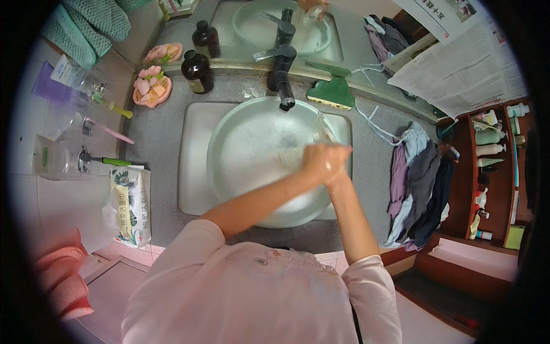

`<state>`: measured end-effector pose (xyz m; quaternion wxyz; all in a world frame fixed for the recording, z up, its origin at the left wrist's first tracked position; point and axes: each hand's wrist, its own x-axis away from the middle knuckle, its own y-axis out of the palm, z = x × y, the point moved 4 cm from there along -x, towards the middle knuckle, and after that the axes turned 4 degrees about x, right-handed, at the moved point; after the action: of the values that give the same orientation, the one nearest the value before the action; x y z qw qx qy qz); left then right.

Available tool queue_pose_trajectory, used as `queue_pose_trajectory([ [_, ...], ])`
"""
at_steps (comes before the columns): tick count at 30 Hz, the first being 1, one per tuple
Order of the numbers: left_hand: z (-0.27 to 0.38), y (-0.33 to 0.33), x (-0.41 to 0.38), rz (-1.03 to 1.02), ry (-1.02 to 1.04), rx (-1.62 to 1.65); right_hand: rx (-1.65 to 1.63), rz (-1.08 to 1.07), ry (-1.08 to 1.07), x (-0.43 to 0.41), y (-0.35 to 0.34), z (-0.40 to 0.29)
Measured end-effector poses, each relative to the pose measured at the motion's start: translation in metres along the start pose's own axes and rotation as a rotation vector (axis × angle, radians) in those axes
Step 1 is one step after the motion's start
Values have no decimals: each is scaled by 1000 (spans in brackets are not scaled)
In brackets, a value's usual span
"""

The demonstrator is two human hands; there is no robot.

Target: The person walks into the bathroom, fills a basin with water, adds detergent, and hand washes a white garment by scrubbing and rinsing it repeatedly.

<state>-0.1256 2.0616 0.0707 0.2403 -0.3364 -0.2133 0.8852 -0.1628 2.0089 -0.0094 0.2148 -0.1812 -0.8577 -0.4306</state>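
Note:
Both my hands meet over the right side of a pale green basin [217, 129], which stands in the rectangular sink [193, 172] and holds cloudy water. My left hand [318, 162] and my right hand [338, 158] are closed together around a thin, pale, wet cloth [325, 129]. Part of the cloth sticks out beyond the fingers toward the faucet, and another pale stretch shows left of the hands. Motion blur and overlap hide the separate fingers. A black faucet [283, 81] reaches over the basin's far rim.
Left of the sink are a dark bottle [197, 73], a pink soap dish [151, 88] and a tissue pack [129, 206]. To the right lie a green brush [331, 92] and piled clothes [419, 185]. A mirror [356, 26] backs the counter; a wooden shelf [494, 172] stands at right.

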Motion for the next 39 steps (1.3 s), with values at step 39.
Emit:
queue_pose_trajectory([
  [39, -62, -67, -8, -476, -597, 1018, 451, 10, -172, 71, 64, -81],
])
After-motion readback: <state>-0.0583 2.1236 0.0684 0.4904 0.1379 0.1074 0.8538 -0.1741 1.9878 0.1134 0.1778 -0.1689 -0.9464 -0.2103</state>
